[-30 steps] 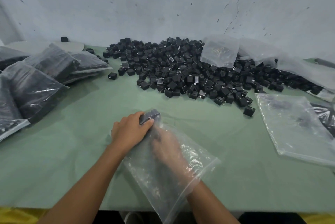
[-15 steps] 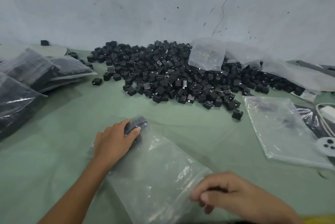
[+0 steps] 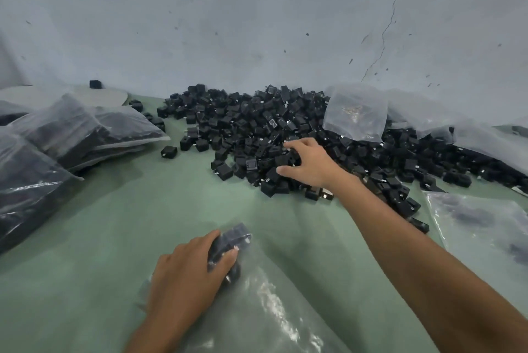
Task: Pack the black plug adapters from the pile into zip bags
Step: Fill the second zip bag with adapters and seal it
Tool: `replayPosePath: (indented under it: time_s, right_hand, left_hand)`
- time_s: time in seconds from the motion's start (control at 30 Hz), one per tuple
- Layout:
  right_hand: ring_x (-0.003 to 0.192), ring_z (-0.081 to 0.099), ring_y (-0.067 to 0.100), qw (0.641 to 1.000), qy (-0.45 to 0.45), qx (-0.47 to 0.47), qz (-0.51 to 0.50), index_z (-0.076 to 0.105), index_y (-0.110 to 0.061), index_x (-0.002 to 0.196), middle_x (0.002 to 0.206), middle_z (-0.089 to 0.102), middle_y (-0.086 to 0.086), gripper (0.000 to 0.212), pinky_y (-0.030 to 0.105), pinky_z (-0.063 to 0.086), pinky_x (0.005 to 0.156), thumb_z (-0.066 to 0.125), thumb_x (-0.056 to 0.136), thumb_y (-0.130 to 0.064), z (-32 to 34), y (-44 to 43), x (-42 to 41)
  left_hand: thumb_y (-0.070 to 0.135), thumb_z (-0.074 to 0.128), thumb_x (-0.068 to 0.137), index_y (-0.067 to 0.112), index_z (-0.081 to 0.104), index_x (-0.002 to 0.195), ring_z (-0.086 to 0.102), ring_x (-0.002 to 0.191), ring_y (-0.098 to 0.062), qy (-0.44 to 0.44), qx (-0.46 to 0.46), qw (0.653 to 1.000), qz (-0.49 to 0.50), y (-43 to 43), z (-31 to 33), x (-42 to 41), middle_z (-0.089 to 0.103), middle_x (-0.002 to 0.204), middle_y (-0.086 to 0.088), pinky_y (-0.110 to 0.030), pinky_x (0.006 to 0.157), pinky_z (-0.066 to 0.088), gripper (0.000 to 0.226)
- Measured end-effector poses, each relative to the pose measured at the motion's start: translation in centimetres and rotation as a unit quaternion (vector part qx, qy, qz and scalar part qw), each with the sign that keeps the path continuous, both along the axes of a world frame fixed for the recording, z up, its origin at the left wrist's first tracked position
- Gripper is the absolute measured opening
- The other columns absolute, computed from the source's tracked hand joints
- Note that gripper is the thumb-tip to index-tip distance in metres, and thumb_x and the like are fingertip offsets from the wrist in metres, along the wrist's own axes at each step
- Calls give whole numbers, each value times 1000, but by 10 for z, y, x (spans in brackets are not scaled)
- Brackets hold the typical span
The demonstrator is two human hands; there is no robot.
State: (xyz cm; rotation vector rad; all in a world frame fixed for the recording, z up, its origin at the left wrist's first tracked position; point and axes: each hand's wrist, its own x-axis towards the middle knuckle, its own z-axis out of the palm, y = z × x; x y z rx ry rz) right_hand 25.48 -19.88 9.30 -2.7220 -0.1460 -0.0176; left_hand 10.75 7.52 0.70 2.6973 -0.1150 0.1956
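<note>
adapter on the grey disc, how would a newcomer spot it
Start at the pile, then look left to the grey disc behind the packed bags. The adapter sits alone at its far edge, apart from all others.
</note>
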Motion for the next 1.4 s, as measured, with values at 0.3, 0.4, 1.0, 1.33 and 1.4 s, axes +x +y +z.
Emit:
replayPosePath:
  time_s: [0.3,0.4,1.0,1.33,1.4]
  right_hand:
    - [146,22,40,965,13,-252,66,27,-42,150,161,23,11,98,70,13,113,42,68,-93,-45,59,114]
    - [143,29,41,966,35,-247,62,25,-40,149,159,27,9,98,69,19,110,44,68,-92,-48,58,113]
    - [118,48,31,974,-20,-225,7,42,-33,124,123,54,1,55,48,38,92,37,83,-69,-54,-11,-86]
    - [126,48,23,993,-28,-93,-69,46,-43,128,134,54,-6,60,52,34,108,28,86,-80,-29,-47,-91]
    - [129,46,30,990,-27,-82,-108,44,-39,135,139,51,0,65,54,33,107,34,85,-80,-23,-57,-53]
  left_hand:
    - [82,21,79,57,31,126,44,112,2,51,-2,998,23,0,-4,7,41,105,34,-28,83,24,54]
    - [84,19,78,55,30,138,41,121,3,44,2,999,28,3,-7,7,46,127,35,-27,93,28,68]
    - [71,39,91,39,51,100,60,98,-12,13,3,1000,-2,3,4,0,59,93,18,-35,80,41,35]
    - [71,34,90,40,48,100,57,92,-10,13,10,1000,-15,1,3,-1,56,88,17,-32,75,38,35]
    - [71,33,90,43,45,101,56,93,-9,22,13,1000,-15,3,2,-1,55,89,18,-31,75,36,32]
